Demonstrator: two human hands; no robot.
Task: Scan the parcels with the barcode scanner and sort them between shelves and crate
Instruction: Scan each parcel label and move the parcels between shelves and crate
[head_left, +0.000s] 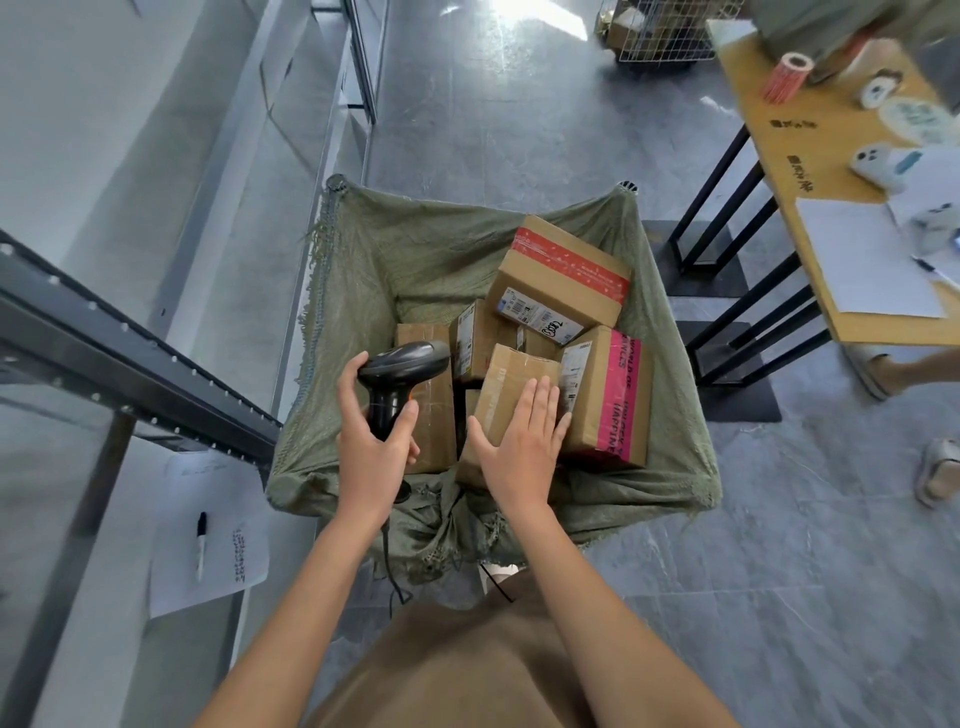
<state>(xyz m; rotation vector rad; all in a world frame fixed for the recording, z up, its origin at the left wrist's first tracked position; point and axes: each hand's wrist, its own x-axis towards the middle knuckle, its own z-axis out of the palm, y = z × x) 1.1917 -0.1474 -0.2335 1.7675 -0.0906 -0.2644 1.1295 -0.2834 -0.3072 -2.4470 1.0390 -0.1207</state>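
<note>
My left hand (375, 447) grips the black barcode scanner (400, 374) by its handle, fingers curled round it, head pointing toward the upper right. My right hand (519, 441) lies flat with straight fingers on a small brown box (511, 379) at the centre of the frame. It sits among other parcels in the green sack (363, 270), just beside a pink-taped box (608, 395); a red-taped box (566, 275) lies above.

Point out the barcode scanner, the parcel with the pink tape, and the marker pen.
barcode scanner (410, 358): head view, on its dark head.
parcel with the pink tape (615, 395): head view, on the pink strip.
marker pen (200, 545): head view, mid-barrel.
</note>
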